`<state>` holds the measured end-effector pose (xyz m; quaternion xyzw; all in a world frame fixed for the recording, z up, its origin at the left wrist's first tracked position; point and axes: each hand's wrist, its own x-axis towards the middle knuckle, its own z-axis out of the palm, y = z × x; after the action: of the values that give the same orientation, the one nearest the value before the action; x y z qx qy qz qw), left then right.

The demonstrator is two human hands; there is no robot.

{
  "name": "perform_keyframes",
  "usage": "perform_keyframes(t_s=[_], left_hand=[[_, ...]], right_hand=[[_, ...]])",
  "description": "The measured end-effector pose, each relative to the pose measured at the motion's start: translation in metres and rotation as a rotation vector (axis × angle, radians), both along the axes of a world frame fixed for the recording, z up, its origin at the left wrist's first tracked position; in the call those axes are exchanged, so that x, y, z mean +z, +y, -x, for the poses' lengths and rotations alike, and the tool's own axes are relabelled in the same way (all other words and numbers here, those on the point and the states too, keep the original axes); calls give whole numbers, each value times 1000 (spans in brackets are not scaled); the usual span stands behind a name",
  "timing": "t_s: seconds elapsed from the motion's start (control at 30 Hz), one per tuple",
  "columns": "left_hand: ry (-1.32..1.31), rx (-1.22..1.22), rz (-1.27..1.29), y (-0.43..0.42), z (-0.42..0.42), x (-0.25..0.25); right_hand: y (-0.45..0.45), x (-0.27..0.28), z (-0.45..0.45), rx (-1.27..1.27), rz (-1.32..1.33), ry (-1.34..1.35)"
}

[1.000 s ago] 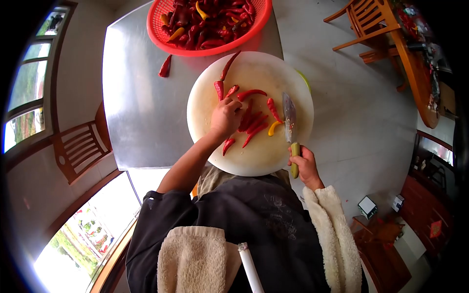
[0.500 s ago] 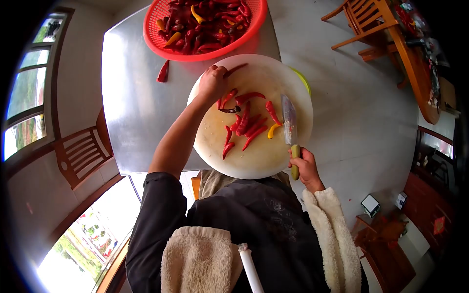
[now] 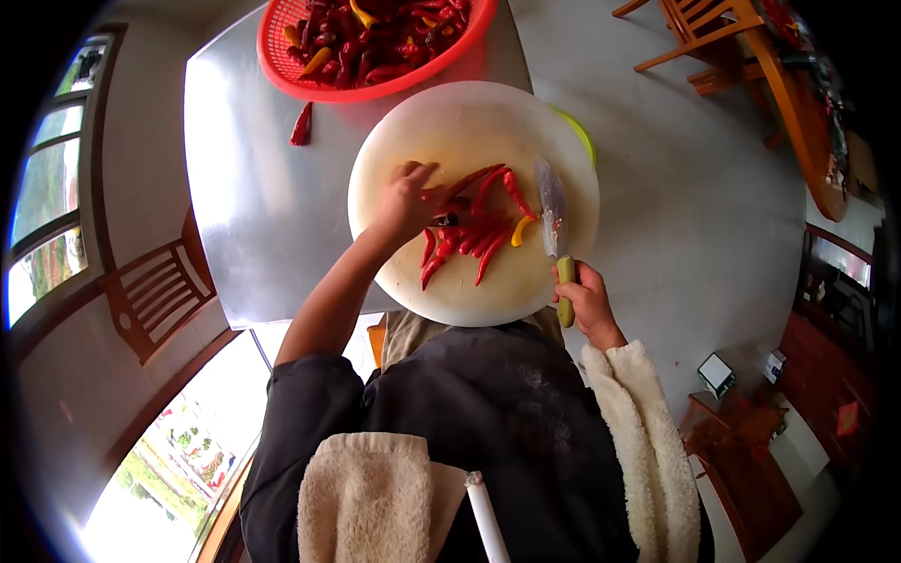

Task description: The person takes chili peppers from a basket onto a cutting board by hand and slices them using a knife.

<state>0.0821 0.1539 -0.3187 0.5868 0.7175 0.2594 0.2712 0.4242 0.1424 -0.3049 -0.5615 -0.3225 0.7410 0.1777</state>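
Observation:
On the round white cutting board [image 3: 394,150] lies a loose heap of red chili peppers [image 3: 479,235], with a small yellow pepper [image 3: 523,231] at its right side. My left hand [image 3: 405,204] is at the heap's left edge, fingers bent and apart. It touches the near end of a long dark red chili [image 3: 477,178], and part of the heap is hidden behind it. My right hand [image 3: 588,298] is closed around the yellowish-green handle of a kitchen knife [image 3: 554,206]. The blade lies over the board's right side, pointing away from me.
A red plastic basket [image 3: 366,96] full of red and some yellow peppers stands beyond the board on the metal table [image 3: 244,188]. One red chili [image 3: 301,125] lies on the table beside it. Something bright green [image 3: 579,136] shows under the board's right edge. Wooden chairs [image 3: 160,296] stand around.
My left hand has moved toward me from the board's far edge, bringing the long dark chili to the heap. The peppers lie closer together. My right hand keeps hold of the knife.

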Motion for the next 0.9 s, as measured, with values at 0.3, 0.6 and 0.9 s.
perform_keyframes(t_s=[0.3,0.6,0.9], left_hand=[[248,117,29,-110,-40,6],[297,41,32,-117,-45,-30],[-283,316,121,-104,-37,10]], right_hand=[[3,-2,0,9,9,-2],[6,2,2,33,3,-6],[4,-5,0,30,-23,6]])
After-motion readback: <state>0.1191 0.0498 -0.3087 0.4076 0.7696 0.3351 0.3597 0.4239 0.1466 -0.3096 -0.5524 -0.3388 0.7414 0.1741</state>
